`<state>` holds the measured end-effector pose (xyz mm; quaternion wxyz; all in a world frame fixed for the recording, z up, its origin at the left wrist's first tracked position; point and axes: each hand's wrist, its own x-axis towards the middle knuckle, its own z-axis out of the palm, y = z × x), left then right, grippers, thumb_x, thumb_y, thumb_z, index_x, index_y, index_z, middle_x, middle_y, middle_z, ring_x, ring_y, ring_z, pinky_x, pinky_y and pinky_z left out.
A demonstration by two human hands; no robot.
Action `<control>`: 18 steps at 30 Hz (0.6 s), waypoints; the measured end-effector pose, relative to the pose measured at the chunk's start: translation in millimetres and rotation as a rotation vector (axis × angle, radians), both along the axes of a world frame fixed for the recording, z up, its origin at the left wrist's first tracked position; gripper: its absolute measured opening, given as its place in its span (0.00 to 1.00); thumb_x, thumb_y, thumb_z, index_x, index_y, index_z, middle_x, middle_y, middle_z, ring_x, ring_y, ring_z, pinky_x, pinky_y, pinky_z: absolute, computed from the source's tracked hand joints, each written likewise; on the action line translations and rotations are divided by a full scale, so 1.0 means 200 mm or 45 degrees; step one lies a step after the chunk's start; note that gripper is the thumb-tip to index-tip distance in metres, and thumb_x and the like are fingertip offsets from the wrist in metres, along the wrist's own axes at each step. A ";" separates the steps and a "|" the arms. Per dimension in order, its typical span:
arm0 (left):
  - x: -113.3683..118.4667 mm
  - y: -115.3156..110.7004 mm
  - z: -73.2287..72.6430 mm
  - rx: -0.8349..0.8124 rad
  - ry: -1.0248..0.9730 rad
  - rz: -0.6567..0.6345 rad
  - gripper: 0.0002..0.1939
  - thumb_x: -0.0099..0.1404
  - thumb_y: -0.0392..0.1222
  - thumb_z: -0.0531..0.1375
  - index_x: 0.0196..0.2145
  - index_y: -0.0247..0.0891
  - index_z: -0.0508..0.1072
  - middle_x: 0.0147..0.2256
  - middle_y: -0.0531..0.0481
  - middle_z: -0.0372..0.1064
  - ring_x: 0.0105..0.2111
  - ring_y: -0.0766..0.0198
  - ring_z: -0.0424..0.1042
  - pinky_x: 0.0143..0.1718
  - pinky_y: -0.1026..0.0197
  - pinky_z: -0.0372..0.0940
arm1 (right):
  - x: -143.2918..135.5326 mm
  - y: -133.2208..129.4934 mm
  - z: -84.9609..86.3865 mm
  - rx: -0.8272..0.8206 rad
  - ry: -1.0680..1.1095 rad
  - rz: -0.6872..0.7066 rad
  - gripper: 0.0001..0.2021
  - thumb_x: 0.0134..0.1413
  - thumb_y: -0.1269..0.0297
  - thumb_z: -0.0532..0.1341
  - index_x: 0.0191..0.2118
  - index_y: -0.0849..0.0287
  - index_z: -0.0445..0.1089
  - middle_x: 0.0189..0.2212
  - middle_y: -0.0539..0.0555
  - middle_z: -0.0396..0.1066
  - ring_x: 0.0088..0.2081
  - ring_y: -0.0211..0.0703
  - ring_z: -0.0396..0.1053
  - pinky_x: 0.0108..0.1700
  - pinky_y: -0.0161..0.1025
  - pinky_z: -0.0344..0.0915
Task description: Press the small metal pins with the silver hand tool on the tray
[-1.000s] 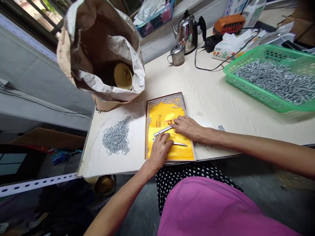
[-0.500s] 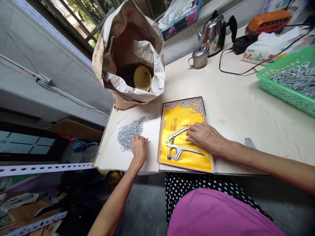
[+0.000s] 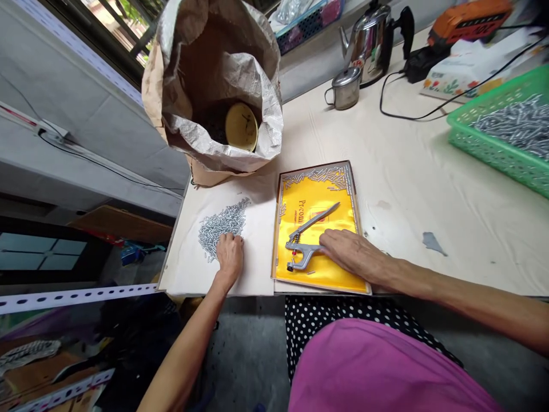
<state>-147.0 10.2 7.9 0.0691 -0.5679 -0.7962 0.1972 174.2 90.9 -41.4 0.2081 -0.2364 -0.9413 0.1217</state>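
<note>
My left hand (image 3: 230, 254) is at the near edge of a pile of small metal pins (image 3: 223, 226), its fingers curled down and closed; what they hold is hidden. On the right, my right hand (image 3: 351, 252) has its fingers closed over the lower handle of a pair of snap pliers (image 3: 303, 252). The pliers' upper handle stands apart from it, and their jaws point left. They lie on a shallow tray (image 3: 274, 269) with a yellow printed sheet (image 3: 295, 197). Metal pins line the tray's far end and sides, and one loose pin (image 3: 311, 272) lies below the jaws.
A large paper sack (image 3: 154, 86) with a yellow cup (image 3: 241, 127) inside stands behind the pile. To the right is a green basket (image 3: 484, 146) of metal pins. Farther back are a lidded metal mug (image 3: 346, 90), a kettle (image 3: 369, 43) and a black cable (image 3: 412, 118).
My right hand has shifted from the pliers' upper handle to the lower one. My left hand stays at the pile's near edge, fingers still closed. The view has shifted slightly.
</note>
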 end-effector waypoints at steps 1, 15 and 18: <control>0.00 0.00 0.00 -0.012 0.007 -0.036 0.18 0.72 0.34 0.49 0.38 0.34 0.79 0.41 0.37 0.72 0.46 0.45 0.66 0.40 0.51 0.60 | 0.01 0.01 0.02 0.015 0.025 -0.007 0.10 0.71 0.65 0.52 0.34 0.57 0.64 0.30 0.53 0.68 0.31 0.43 0.63 0.36 0.40 0.54; 0.31 0.03 0.05 0.548 -1.466 0.306 0.09 0.61 0.43 0.61 0.36 0.36 0.77 0.33 0.47 0.76 0.30 0.61 0.73 0.34 0.59 0.68 | 0.10 0.10 -0.02 0.197 -0.146 0.047 0.09 0.68 0.73 0.51 0.36 0.57 0.65 0.32 0.54 0.69 0.36 0.46 0.60 0.40 0.43 0.48; 0.48 0.04 0.03 0.445 -1.859 0.462 0.13 0.56 0.46 0.65 0.36 0.34 0.78 0.29 0.50 0.75 0.26 0.66 0.70 0.29 0.64 0.66 | 0.08 0.09 -0.03 0.160 -0.216 0.020 0.08 0.66 0.74 0.52 0.37 0.56 0.66 0.33 0.55 0.70 0.37 0.48 0.61 0.40 0.44 0.48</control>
